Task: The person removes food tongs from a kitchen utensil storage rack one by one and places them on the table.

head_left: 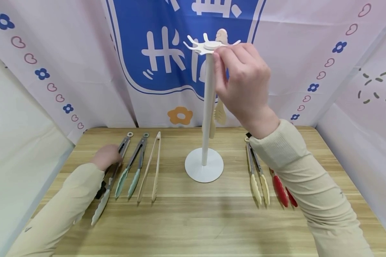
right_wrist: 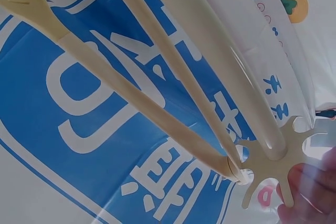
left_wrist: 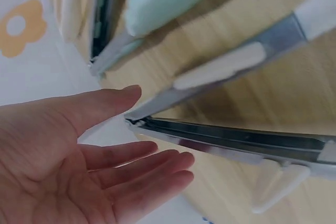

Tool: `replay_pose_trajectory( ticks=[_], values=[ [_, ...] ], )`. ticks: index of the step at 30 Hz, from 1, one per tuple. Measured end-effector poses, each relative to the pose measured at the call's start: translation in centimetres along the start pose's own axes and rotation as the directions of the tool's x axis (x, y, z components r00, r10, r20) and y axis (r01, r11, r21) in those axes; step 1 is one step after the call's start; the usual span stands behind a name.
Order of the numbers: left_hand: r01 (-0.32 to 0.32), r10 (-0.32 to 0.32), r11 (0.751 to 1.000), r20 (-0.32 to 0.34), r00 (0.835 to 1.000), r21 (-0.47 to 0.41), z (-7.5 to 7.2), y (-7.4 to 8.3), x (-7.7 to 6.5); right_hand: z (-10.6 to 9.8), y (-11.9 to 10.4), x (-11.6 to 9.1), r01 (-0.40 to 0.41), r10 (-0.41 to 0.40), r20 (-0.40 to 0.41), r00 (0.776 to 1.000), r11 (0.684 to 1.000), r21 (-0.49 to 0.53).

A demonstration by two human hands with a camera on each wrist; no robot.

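A white utensil stand [head_left: 207, 107] rises from a round base, with a pronged top plate [right_wrist: 268, 169]. My right hand [head_left: 244, 76] pinches the edge of that plate at a prong. Cream tongs [right_wrist: 142, 95] hang from the plate by their hinge end, partly hidden behind the pole in the head view. On the table's left side lie tongs with whitish-grey tips [head_left: 101, 207], spread apart. My left hand [left_wrist: 79, 166] is beside their hinge end, thumb and fingers apart around it; contact is not clear. Its fingers are blurred in the head view.
Right of these tongs lie mint-tipped tongs [head_left: 135, 171] and beige tongs [head_left: 156, 164]. Pale yellow-tipped tongs [head_left: 255, 178] and red-tipped tongs [head_left: 280, 189] lie on the right, the red pair partly under my right sleeve [head_left: 312, 178]. A printed cloth [head_left: 167, 107] hangs behind the wooden table [head_left: 180, 225].
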State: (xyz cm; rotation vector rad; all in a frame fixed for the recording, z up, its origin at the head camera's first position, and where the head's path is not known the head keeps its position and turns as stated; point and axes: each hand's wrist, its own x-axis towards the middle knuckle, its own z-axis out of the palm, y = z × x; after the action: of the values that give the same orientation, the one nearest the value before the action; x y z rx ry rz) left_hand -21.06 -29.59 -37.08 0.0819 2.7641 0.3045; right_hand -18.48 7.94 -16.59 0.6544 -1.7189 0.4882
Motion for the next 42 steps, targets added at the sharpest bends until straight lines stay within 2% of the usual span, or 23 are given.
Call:
replay_pose_trajectory(
  ticks=[6, 13, 19, 25, 27, 32, 34, 39, 42],
  values=[
    [-0.045, 0.049, 0.998, -0.096, 0.994, 0.046, -0.4, 1.2, 0.1, -0.1, 0.1, 0.0, -0.005, 0.005, 0.015, 1.0, 1.0, 0.02],
    [-0.122, 0.135, 0.989, -0.187, 0.973, 0.08, -1.2, 3.9, 0.4, -0.3, 0.3, -0.1, -0.037, 0.036, 0.02, 0.999, 0.998, 0.044],
    [-0.232, 0.236, 0.972, -0.164, 0.958, 0.042, -1.3, 5.9, 1.0, -0.4, 0.5, -0.2, -0.043, 0.041, 0.045, 0.998, 0.998, 0.046],
    [-0.341, 0.337, 0.94, -0.197, 0.921, 0.011, -1.1, 7.1, 1.4, -0.6, 0.7, -0.1, -0.062, 0.057, 0.057, 0.997, 0.994, 0.088],
    [-0.359, 0.35, 0.933, -0.214, 0.912, -0.003, -1.1, 7.5, 1.5, -0.8, 0.7, -0.1, -0.06, 0.054, 0.069, 0.996, 0.994, 0.091],
    [-0.359, 0.335, 0.931, -0.236, 0.912, -0.064, -1.7, 8.9, 1.2, -0.8, 0.9, 0.0, -0.078, 0.069, 0.073, 0.995, 0.989, 0.129],
    [-0.371, 0.342, 0.925, -0.245, 0.907, -0.082, -1.9, 9.4, 1.2, -0.8, 1.0, 0.0, -0.091, 0.081, 0.069, 0.994, 0.985, 0.149],
    [-0.422, 0.383, 0.902, -0.276, 0.882, -0.095, -2.2, 10.4, 1.3, -0.7, 1.2, 0.0, -0.109, 0.096, 0.08, 0.992, 0.978, 0.179],
    [-0.425, 0.385, 0.899, -0.277, 0.88, -0.102, -2.3, 10.9, 1.2, -0.7, 1.4, -0.1, -0.119, 0.101, 0.1, 0.99, 0.974, 0.192]
  ],
)
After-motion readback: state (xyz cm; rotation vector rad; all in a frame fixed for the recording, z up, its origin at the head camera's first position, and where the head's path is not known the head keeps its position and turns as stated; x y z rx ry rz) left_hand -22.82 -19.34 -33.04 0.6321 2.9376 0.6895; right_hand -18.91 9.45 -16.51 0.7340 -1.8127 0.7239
